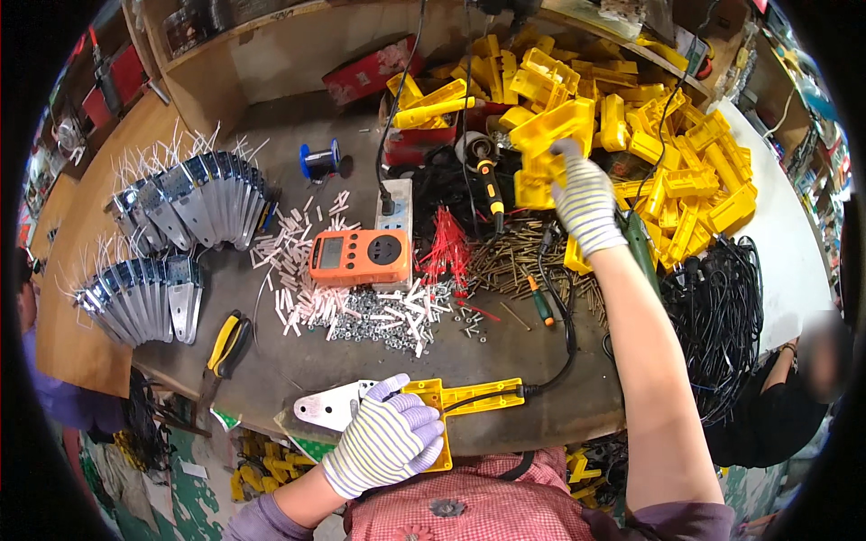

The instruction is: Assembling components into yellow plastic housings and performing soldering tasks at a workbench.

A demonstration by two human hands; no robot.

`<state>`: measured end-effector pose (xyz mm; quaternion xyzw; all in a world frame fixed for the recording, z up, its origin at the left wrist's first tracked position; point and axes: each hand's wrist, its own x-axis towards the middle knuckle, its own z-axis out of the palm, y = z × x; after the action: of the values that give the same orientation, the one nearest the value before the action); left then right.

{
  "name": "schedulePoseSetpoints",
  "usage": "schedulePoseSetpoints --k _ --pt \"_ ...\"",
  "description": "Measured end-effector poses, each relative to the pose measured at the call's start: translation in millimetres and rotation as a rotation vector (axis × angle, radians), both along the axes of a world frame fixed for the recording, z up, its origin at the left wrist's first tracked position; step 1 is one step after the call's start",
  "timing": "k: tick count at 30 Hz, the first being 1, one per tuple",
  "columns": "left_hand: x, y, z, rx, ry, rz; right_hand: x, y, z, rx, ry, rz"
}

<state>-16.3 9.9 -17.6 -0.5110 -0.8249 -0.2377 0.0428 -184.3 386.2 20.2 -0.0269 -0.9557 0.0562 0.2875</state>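
My left hand [388,442], in a striped glove, lies closed over a yellow plastic housing [490,396] at the table's front edge. A silvery metal plate [325,408] with holes sticks out of the housing to the left. A black cable [568,347] runs into its right end. My right hand [586,206], gloved alike, reaches far to the right of centre and grips another yellow housing [552,131] in front of the heap. My fingers partly hide both housings.
Yellow housings [695,185] pile up at the back right, above coiled black cables [722,316]. An orange meter [361,256] stands among white tubes and nuts. Pliers [227,344], a screwdriver [541,302], a soldering iron [490,189] and rows of metal plates [135,298] lie about. Another person [767,406] is at right.
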Motion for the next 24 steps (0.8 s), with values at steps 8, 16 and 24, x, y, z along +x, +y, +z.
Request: schedulePoseSetpoints --k 8,16,24 --pt "1.1 -0.7 -4.1 -0.022 -0.021 -0.006 98.4 -14.8 30.8 -0.146 -0.014 0.103" --pt "-1.4 0.1 -2.3 -0.012 -0.018 -0.016 206.4 -59.8 1.7 -0.537 0.162 0.076" --pt "-0.5 -1.5 -8.8 0.001 0.014 -0.026 229.7 -93.8 -23.3 -1.708 0.062 0.472"
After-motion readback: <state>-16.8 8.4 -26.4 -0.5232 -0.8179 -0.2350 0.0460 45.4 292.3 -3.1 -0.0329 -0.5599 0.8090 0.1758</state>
